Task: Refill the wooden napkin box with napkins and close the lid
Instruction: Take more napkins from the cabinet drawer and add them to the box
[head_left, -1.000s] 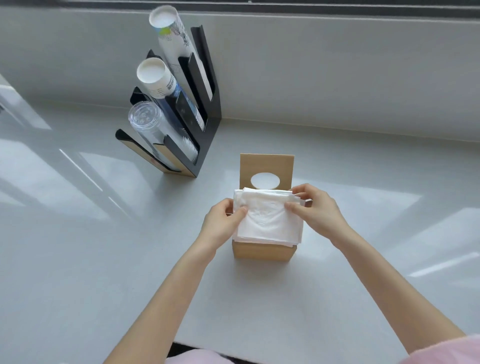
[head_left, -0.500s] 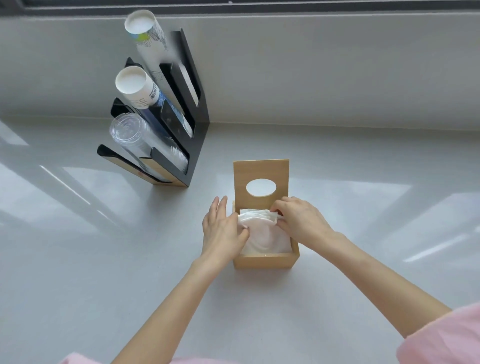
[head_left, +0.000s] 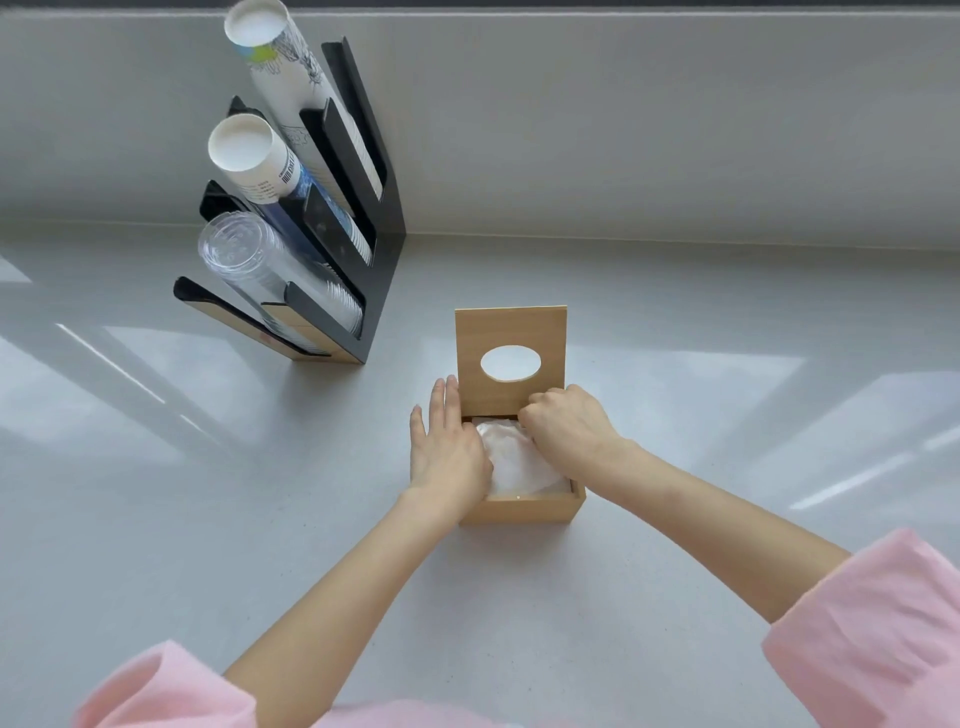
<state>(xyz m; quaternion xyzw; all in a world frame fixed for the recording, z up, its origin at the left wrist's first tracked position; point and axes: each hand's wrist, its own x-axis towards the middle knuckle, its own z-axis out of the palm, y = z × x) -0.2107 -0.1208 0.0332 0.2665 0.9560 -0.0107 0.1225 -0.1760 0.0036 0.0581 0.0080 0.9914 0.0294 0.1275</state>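
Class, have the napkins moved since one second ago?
Yes. The napkins went down from above the wooden box's rim to inside it, below the upright lid.

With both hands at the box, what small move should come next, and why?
Probably lift the right hand out of the box and take the lid to swing it down. The napkins lie inside, below the rim, and the lid stands upright and open behind them. The left hand rests flat on the left side, so it can hold the box steady.
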